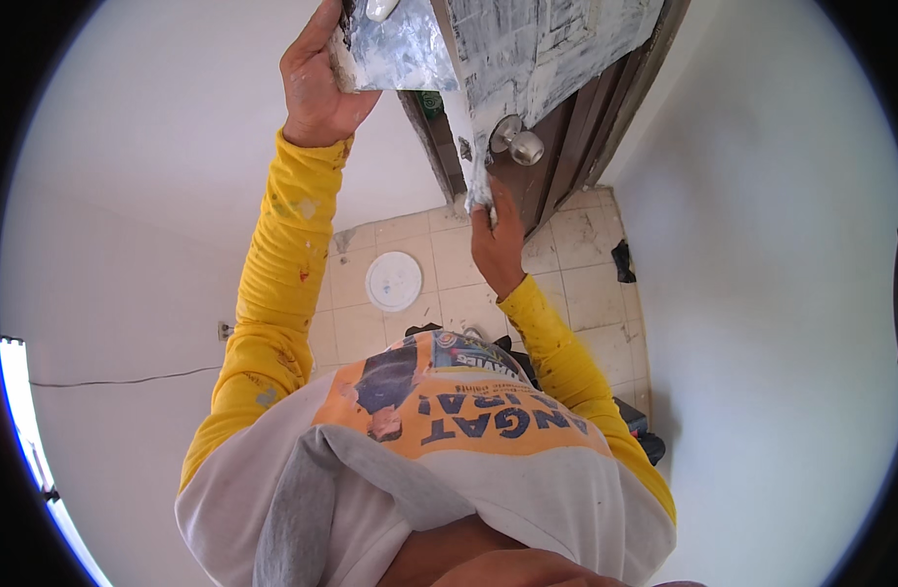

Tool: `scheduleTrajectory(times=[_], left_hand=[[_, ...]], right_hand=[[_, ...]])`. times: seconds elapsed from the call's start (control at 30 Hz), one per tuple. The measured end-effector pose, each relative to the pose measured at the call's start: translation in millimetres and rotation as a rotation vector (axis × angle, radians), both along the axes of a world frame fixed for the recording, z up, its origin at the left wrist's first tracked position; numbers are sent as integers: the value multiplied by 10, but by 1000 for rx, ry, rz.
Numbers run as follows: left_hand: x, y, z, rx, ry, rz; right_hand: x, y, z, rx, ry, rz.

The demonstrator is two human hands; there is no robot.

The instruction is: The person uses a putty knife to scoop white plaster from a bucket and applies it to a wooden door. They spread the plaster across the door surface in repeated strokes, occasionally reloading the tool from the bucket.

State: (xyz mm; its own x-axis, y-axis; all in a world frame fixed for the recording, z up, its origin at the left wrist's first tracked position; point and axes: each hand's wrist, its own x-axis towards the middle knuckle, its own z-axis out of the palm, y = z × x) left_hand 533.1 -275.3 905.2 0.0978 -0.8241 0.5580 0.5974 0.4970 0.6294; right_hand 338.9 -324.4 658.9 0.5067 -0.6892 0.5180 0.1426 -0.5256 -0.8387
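Clasping a flat, smeared board (400, 54) beside the white-streaked panel door (512, 64), the left hand (319, 93) has a closed grip — the right hand (500, 238) touches the door's edge below a rounded metal knob (527, 147), its grip unclear. Beneath: beige floor tiles (459, 245), a round white lid (394, 282); smooth pale walls (782, 245) around.

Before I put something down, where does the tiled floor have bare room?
Bare tiles lie between the right hand and the black scrap near the wall; another patch lies between that hand and the white disc. Crowded just beyond the shirt: dark shapes, flecks.
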Motion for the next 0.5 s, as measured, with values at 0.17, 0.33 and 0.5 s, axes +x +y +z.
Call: scheduleTrajectory(times=[0.17, 0.33, 0.5], left_hand=[[-26, 7, -24, 11, 20, 70], [-139, -28, 4, 47, 26, 148], [-85, -6, 1, 27, 9, 75]], right_hand=[[-26, -141, -105, 6, 36, -24], [111, -136, -177, -253, 125, -134], [-40, -10, -399, -29, -22, -7]])
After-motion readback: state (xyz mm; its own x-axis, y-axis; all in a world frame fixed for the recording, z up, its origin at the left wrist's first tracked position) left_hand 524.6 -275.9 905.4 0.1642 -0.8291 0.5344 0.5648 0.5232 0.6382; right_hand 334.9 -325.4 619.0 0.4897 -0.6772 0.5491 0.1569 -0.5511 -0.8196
